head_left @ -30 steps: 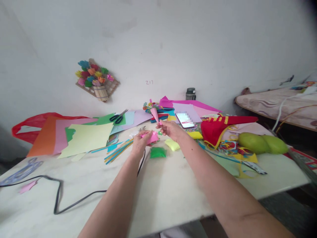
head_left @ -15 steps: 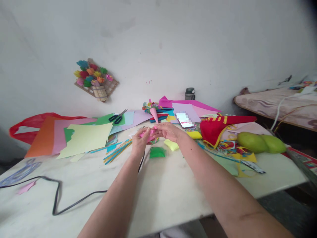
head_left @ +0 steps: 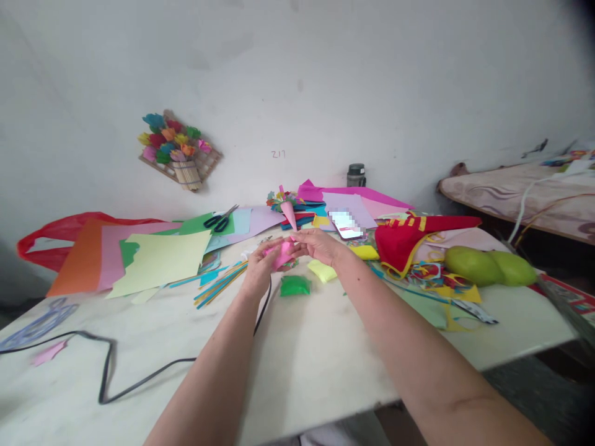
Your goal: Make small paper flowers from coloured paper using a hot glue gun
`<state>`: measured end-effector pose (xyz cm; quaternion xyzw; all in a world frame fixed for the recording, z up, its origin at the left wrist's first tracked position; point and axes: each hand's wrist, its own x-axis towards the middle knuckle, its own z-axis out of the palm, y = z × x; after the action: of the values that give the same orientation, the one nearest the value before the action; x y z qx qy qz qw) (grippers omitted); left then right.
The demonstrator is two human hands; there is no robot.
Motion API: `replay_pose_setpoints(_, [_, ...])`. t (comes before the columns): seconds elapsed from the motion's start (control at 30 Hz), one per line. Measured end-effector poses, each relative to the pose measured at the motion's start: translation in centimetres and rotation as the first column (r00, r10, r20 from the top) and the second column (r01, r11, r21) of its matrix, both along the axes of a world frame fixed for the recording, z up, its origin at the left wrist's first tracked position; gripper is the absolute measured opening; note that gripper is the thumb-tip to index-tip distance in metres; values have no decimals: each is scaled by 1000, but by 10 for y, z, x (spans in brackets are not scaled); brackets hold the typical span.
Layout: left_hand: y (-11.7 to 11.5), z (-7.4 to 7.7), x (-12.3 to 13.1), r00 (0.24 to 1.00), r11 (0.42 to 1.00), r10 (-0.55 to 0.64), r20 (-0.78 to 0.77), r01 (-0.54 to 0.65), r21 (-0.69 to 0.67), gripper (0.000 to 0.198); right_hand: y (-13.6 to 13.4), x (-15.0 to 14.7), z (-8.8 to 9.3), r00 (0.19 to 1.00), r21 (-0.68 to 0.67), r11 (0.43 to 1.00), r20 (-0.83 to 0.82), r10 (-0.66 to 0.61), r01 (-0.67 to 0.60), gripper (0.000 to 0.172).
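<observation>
Head view: the left hand (head_left: pixel 261 267) grips a pink packet (head_left: pixel 282 255), at 11 o'clock from a green packet (head_left: pixel 295 285). The right hand (head_left: pixel 312 244), at the pink packet's 3 o'clock, has its fingers drawn narrow; whether they pinch anything, I cannot tell. A yellow packet (head_left: pixel 321 271) lies at the green one's 2 o'clock.

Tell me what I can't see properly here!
Head view:
- Pink piece: partly hidden by the left hand.
- Right hand: too small to tell whether it holds anything.
- Phone screen: partly blurred by blocks.
- Black cable: partly hidden by left forearm, cut off by picture's left edge.
</observation>
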<state>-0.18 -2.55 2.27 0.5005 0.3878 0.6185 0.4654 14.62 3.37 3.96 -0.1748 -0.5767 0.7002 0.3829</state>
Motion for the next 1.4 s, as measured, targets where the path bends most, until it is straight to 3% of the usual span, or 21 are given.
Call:
replay_pose_setpoints(0.5, [2,1,3,994,998,-41,97,46,-52,43,1,2,-3,982,189,977,142,-128,100,24])
replay_pose_setpoints(0.73, [6,-4,-1,978,994,-70,195,85,-65,62,-5,3,3,954,442,889,199,-226,118,27])
replay_pose_setpoints(0.97, [13,-8,-4,962,965,-151,229,193,-175,41,-8,2,7,943,608,790,208,-259,83,21])
replay_pose_setpoints(1.23, [13,-4,-1,966,962,-128,225,176,-209,29,-12,-1,13,936,703,711,241,-257,14,15])
replay_pose_setpoints(1.4, [15,-4,-4,962,965,-120,245,171,-200,27,-13,0,13,939,707,703,187,-289,76,15])
